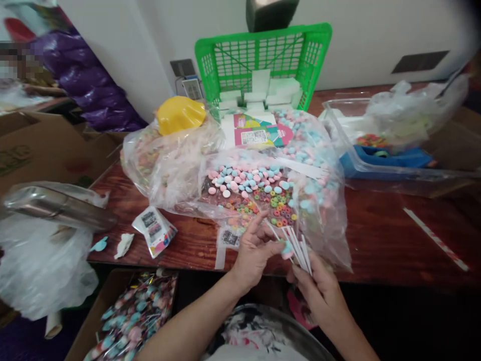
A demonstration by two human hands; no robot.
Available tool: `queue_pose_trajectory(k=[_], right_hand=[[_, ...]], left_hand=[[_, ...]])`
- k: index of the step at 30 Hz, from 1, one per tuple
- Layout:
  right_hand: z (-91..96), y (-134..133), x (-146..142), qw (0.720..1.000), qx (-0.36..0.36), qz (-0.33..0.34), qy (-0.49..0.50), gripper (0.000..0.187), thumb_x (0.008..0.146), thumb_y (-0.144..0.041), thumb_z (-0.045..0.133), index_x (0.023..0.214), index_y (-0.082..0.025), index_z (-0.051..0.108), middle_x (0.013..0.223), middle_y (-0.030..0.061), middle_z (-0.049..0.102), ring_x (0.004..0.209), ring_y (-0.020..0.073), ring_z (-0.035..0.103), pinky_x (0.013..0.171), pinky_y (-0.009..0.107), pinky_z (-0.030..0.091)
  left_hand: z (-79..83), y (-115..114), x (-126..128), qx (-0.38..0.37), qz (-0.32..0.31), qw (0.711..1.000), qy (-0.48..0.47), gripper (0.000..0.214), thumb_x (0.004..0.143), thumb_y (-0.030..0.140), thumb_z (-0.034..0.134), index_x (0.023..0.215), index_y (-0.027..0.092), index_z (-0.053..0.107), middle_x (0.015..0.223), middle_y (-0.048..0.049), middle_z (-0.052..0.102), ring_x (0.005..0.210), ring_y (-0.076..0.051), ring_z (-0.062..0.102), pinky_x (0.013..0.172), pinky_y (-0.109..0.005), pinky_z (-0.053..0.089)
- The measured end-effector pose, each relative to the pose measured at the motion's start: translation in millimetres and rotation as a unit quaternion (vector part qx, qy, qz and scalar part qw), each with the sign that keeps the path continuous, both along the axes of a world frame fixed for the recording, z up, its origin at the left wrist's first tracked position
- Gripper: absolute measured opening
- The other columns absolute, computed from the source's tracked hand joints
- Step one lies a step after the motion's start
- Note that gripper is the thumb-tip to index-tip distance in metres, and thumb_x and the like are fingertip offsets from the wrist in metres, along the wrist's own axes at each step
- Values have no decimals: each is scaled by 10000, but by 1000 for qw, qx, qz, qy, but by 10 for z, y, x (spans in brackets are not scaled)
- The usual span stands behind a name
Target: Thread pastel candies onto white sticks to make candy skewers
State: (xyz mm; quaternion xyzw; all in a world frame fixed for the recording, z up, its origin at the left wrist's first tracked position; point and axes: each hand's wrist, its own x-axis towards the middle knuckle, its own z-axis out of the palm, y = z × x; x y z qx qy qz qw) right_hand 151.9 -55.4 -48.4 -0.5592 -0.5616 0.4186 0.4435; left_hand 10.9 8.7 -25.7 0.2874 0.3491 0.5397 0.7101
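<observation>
My right hand [319,288] grips a bundle of white lollipop sticks [302,250], which fan upward from the fingers. Between thumb and fingers, my left hand [253,250] pinches a pale blue and pink candy [287,250] close beside the sticks; whether a stick runs into it is too small to tell. Just beyond my hands, loose pink and blue round candies [244,178] lie on the open plastic bag. Small coloured ring candies [280,208] are spread nearer to my left fingertips.
A green crate [263,47] with white boxes stands at the back. Plastic bags of candy [161,170] sit on the left. A steel flask [60,203], stacked printed cards [154,230] and a clear tub [391,173] flank the work area. Below, a carton holds stick candies [131,316].
</observation>
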Motion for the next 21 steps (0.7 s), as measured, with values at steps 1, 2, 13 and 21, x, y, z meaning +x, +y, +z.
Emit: queue_pose_trajectory(k=[1,2,13,21], right_hand=[[-10,0,-2,1000,-14,-9,25,212,922,-362,503,994,-201,619,592,-26,525,469,115,444,434,220,350],[-18,6,-13,998,-21,-24,49,227,915,-387,512,965,-195,623,590,-26,511,465,110,429,417,215,337],[-86,133,148,979,-2,-165,120,220,802,-386,685,731,-183,635,557,-14,503,486,100,451,442,195,395],[-152,189,150,979,-40,-121,160,205,820,-385,668,778,-186,643,599,5,522,517,115,488,457,185,435]], left_hand=[[-1,-5,16,2,-7,1000,-1,738,590,135,825,1267,244,550,765,26,664,726,-120,621,733,-257,505],[-1,-13,37,4,-14,1000,0,721,591,143,829,1254,240,565,755,25,660,721,-117,619,738,-256,505],[191,818,-680,141,-24,908,394,256,822,342,625,995,172,704,874,-63,685,719,-155,614,681,-295,500],[-102,1373,-1168,216,59,684,694,72,717,99,607,709,151,656,818,-69,611,843,-221,581,858,-405,452]])
